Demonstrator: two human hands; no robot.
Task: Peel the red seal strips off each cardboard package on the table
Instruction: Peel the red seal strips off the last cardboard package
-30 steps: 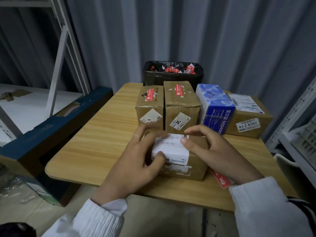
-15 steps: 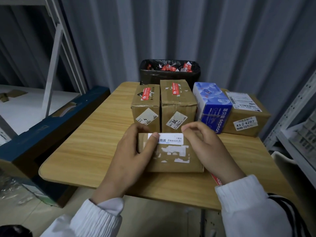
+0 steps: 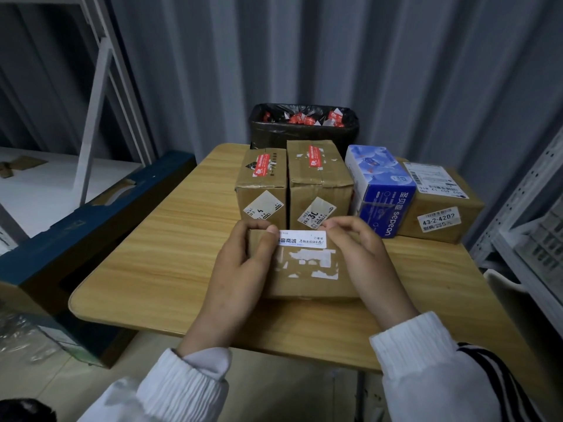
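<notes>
Hands and package sit at 6 o'clock on the wooden tabletop (image 3: 146,245) in the head view. The left hand (image 3: 240,269) wraps the left end of a small cardboard package (image 3: 307,284), its grip closed round that end with the thumb laid on the upward face. The right hand (image 3: 362,257) curls over the far right corner, its grip pinched at the end of a white label (image 3: 301,240). Whether it holds the label itself or only cardboard cannot be told. No red shows on this face, only the label and torn paper scraps.

At 12 o'clock stand a left box (image 3: 262,202) and a middle box (image 3: 320,190), each topped by a red seal strip (image 3: 261,166). A blue tissue box (image 3: 384,190) is at 1 o'clock. Past the far edge at 12, a black bin (image 3: 304,135) holds red scraps.

The likely risk is peeling the wrong thing. A pull on the white label would tear paper and leave any seal on a hidden face untouched. A hard tug could also jerk the light package into the boxes just behind it.
</notes>
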